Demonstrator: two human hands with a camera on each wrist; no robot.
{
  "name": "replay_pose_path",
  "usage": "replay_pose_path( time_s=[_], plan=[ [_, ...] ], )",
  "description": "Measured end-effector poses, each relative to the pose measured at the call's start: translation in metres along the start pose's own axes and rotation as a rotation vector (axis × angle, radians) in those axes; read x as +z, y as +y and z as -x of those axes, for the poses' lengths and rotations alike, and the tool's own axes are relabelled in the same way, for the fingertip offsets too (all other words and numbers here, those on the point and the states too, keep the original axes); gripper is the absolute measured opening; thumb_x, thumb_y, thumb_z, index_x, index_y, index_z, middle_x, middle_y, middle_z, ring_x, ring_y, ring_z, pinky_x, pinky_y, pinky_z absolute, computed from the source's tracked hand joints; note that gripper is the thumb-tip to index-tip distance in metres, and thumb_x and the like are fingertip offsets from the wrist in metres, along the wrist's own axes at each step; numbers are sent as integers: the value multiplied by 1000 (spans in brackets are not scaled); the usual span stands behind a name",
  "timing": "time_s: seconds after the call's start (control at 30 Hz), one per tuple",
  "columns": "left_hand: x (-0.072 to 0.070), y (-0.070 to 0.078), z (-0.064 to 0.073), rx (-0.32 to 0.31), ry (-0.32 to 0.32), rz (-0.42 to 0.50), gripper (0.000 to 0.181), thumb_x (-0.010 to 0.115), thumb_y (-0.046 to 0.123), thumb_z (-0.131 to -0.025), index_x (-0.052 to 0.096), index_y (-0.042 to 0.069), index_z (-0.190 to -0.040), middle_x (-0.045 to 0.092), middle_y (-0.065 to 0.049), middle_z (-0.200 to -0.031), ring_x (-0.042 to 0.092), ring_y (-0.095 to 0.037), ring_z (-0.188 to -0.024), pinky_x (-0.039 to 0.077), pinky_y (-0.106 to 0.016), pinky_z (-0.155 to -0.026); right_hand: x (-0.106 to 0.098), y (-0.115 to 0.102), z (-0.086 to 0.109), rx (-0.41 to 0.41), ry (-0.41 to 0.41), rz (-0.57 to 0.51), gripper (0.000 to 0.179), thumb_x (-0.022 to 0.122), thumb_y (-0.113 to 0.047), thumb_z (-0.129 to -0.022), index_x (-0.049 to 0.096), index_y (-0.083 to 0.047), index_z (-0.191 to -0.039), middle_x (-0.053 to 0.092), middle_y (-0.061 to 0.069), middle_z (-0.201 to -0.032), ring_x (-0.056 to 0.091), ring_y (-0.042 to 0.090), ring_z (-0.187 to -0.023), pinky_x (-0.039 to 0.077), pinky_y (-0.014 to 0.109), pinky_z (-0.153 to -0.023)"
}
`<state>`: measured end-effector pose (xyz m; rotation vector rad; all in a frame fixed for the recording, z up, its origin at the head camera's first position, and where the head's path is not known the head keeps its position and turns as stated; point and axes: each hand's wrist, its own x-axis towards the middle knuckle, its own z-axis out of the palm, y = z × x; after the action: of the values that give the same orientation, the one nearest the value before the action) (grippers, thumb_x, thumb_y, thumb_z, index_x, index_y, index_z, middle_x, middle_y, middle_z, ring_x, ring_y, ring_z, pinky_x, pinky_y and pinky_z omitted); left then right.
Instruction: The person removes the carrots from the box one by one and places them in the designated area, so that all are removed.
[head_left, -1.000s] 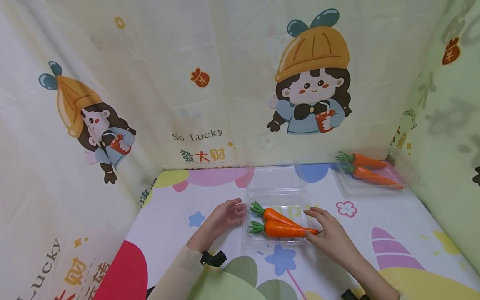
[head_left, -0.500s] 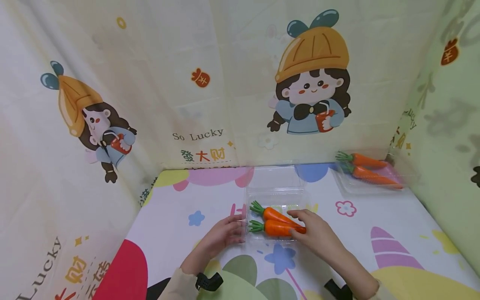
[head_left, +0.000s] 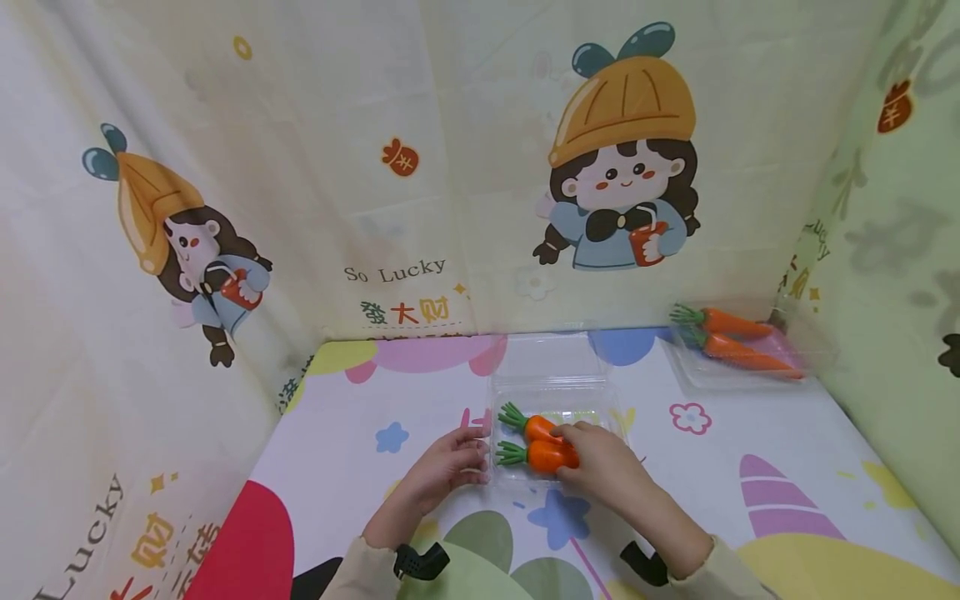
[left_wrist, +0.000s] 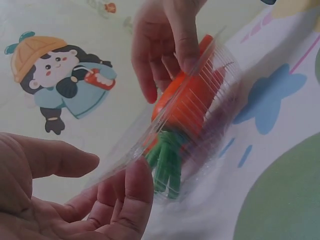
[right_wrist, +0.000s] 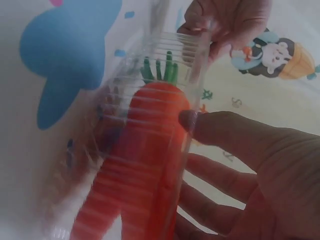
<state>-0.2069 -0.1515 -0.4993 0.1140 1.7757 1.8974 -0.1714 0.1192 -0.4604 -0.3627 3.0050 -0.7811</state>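
Note:
Two orange toy carrots [head_left: 547, 457] with green tops lie side by side in a clear plastic clamshell box [head_left: 517, 481], whose lid is folded back. The right hand [head_left: 607, 467] reaches over them from the right and grips them around the middle, its thumb on the near side and fingers on the far side; it hides their tapered ends. The left hand [head_left: 450, 467] is at the box's left edge. In the left wrist view, its fingers [left_wrist: 137, 187] touch or nearly touch the clear wall, with the thumb held apart.
At the back right of the table stands another clear box [head_left: 697, 379] with two more carrots [head_left: 750, 354] and something pink inside. Printed curtains [head_left: 480, 208] enclose the table at the back and both sides. The tablecloth [head_left: 337, 433] carries coloured shapes.
The right hand has slid left along the carrots, from their tips to their thicker part. The left hand has come slightly nearer, lower along the box's left edge. The carrots have barely moved.

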Motion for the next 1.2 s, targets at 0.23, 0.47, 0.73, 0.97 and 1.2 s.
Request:
replay_pose_path(
  time_s=[0.23,0.47,0.73,0.97,1.2],
  plan=[
    [3,-2,-1,9,22,38,48,58,5,-100,39,-6,-142,58,-4,-104,61,-14,-82,59,-24,-76,10,-5,-7,-17,-6,73,48,89,-25,-76,73,-10,-118,70,8,-105,61,23,-84,55,43,-79],
    [7,-4,-4,0,60,62,47,59,4,-99,38,-6,-140,57,-3,-102,59,-12,-81,57,-24,-71,12,-8,-13,-20,-33,93,46,92,-26,-73,74,-13,-114,61,3,-90,54,20,-77,49,38,-70],
    [9,-4,-5,4,75,59,49,58,2,-97,37,-7,-141,57,-3,-102,58,-11,-81,56,-23,-70,11,-10,-18,-4,-75,93,47,93,-27,-73,75,-13,-114,63,4,-94,54,21,-77,51,39,-71],
    [10,-3,-4,-2,88,39,49,59,4,-97,38,-5,-141,57,-3,-102,58,-12,-80,56,-23,-70,10,-10,-19,-18,-81,99,45,92,-25,-73,74,-12,-112,62,3,-89,53,21,-75,49,38,-69],
    [10,-3,-4,-5,89,30,48,59,3,-97,38,-4,-140,56,-4,-101,58,-13,-79,56,-23,-68,10,-9,-21,-14,-84,98,45,92,-25,-73,74,-12,-112,61,3,-88,52,20,-74,48,36,-68]
  ],
)
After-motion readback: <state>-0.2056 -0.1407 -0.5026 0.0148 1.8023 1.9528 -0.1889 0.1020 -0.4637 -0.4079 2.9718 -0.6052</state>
